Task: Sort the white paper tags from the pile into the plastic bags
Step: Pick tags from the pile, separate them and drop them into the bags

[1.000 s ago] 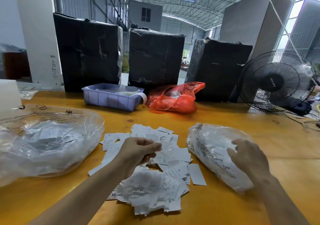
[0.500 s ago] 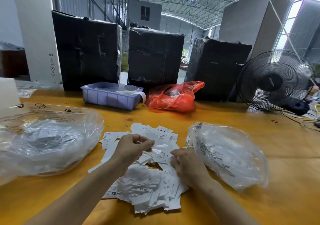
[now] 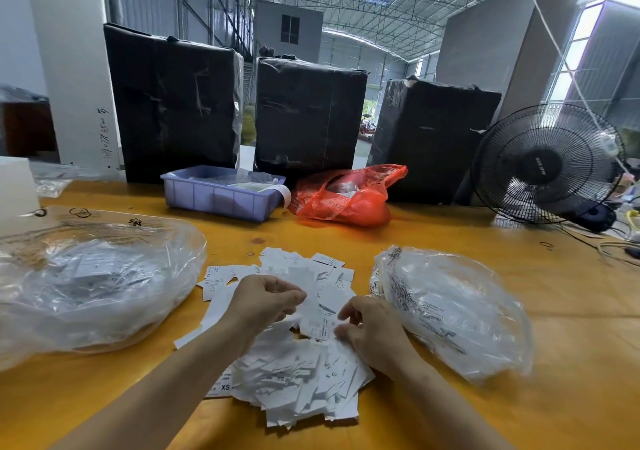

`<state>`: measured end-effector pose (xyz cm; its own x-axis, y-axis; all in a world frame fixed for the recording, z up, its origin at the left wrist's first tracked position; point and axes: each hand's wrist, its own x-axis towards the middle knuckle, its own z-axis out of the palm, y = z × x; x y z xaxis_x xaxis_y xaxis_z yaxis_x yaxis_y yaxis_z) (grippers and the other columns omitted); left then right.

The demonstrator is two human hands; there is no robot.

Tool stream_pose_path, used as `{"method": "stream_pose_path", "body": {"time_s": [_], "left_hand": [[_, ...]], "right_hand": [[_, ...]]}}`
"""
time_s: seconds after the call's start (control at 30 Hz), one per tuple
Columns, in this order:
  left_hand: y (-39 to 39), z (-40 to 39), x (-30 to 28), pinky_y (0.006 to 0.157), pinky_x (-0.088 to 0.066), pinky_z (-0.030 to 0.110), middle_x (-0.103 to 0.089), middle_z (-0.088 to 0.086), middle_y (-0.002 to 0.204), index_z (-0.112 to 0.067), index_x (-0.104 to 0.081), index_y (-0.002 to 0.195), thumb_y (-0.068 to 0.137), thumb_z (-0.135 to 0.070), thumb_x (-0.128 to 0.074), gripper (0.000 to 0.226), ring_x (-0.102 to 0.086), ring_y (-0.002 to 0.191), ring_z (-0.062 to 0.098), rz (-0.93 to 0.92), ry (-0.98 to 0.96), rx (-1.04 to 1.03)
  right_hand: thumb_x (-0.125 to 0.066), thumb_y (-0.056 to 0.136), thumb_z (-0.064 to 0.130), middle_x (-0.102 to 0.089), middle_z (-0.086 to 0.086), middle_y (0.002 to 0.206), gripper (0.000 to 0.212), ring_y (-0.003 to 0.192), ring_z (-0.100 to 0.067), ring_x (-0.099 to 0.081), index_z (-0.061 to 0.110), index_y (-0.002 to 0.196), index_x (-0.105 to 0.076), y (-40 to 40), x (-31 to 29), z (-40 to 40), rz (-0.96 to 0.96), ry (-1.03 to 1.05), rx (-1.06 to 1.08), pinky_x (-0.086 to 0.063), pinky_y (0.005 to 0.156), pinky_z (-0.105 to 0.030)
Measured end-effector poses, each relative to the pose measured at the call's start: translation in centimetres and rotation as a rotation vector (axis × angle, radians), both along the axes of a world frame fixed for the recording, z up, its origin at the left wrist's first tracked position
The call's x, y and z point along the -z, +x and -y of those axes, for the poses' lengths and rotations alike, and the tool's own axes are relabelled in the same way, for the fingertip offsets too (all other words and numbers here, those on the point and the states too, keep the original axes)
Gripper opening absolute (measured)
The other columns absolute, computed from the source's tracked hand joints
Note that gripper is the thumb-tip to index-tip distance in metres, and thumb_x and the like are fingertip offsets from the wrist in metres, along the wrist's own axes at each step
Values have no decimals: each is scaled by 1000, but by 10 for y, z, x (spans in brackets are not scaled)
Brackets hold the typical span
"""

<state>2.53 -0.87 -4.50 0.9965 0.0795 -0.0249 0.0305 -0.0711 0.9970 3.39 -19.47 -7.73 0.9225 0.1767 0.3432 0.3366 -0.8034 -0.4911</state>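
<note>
A pile of white paper tags [image 3: 294,380] lies on the yellow table [image 3: 571,363] in front of me. A large clear plastic bag [image 3: 97,283] with tags inside sits to its left. A smaller clear plastic bag [image 3: 450,311] with tags sits to its right. My left hand [image 3: 266,300] hovers over the pile with its fingers curled, and it seems to hold a few tags. Just left of the smaller bag, my right hand [image 3: 370,328] pinches the edge of a printed tag [image 3: 318,323] between thumb and fingers.
At the back of the table stand a blue plastic bin [image 3: 214,200], a red plastic bag [image 3: 346,200] and three black wrapped boxes [image 3: 173,103]. A black fan [image 3: 547,165] and cables [image 3: 616,245] are at the far right.
My right hand has come off the right-hand bag, moved left to the pile and taken hold of a tag. My left hand has stayed curled over the pile.
</note>
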Motion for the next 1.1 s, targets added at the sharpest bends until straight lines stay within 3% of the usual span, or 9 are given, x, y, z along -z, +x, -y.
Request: {"method": "stream_pose_path", "body": {"time_s": [0.23, 0.33, 0.43, 0.53, 0.63, 0.7, 0.77, 0.93, 1.1], "left_hand": [[-2, 0, -2, 50, -44, 18, -71, 3, 63, -5, -70, 78, 82, -6, -70, 4, -53, 52, 10, 19, 3, 26], [-2, -1, -5, 46, -32, 18, -59, -2, 53, -11, -70, 70, 83, -12, -69, 14, -39, 49, 10, -19, -30, 72], [-6, 0, -13, 56, -38, 23, -64, 2, 70, -14, -69, 76, 80, -18, -68, 5, -50, 60, 13, -238, -281, 305], [-8, 3, -14, 66, -55, 29, -68, 17, 92, -7, -68, 85, 72, -17, -69, 17, -66, 73, 22, -292, -548, 476], [-7, 5, -15, 58, -57, 25, -69, 18, 85, 2, -73, 84, 72, -12, -65, 21, -68, 65, 20, -153, -622, 399], [-5, 4, -16, 58, -56, 23, -71, 19, 86, 11, -69, 95, 75, -11, -62, 30, -68, 66, 19, -60, -617, 354], [-1, 1, -12, 63, -57, 23, -71, 21, 95, 12, -68, 94, 73, -10, -63, 31, -70, 77, 21, -28, -595, 303], [0, 3, -9, 62, -57, 22, -72, 22, 87, 4, -73, 71, 65, -4, -67, 12, -72, 74, 22, -40, -576, 261], [-1, 3, -10, 60, -56, 20, -71, 24, 83, 9, -70, 75, 64, -5, -68, 17, -72, 72, 21, -44, -575, 244]], "right_hand": [[-64, 87, 5, -67, 0, 83, 9, 77, -6, -57, 7, 87, -72, -4, -9, -3, 207, 265, -1, -43, 68, -13], [-73, 78, 7, -62, -3, 85, 5, 83, -19, -57, 8, 83, -75, -9, -19, -4, 535, 405, -17, -50, 69, -30], [-72, 79, 16, -54, -10, 79, 10, 73, -25, -52, 15, 88, -75, -15, -26, -3, 820, 384, -128, -46, 55, -35], [-70, 78, -2, -54, -11, 77, 26, 71, -18, -51, 18, 95, -69, -20, -20, -5, 913, 238, -313, -45, 57, -27], [-72, 75, -7, -61, -16, 87, 19, 81, -23, -61, 7, 87, -73, -22, -12, -8, 858, 115, -391, -53, 68, -30], [-69, 82, 2, -62, -17, 91, 6, 84, -25, -63, 2, 82, -74, -22, -9, -7, 809, 71, -392, -55, 71, -31], [-68, 83, 15, -61, -15, 93, 15, 83, -20, -63, 1, 79, -73, -23, -9, -8, 745, 106, -379, -55, 70, -29], [-79, 73, 11, -62, -4, 86, 11, 81, -9, -61, 6, 73, -69, -28, -17, -12, 579, 454, -230, -54, 70, -23], [-72, 77, -3, -64, -4, 86, 32, 75, -8, -64, 18, 99, -62, -34, -27, -15, 27, 965, -105, -57, 71, -25]]}}
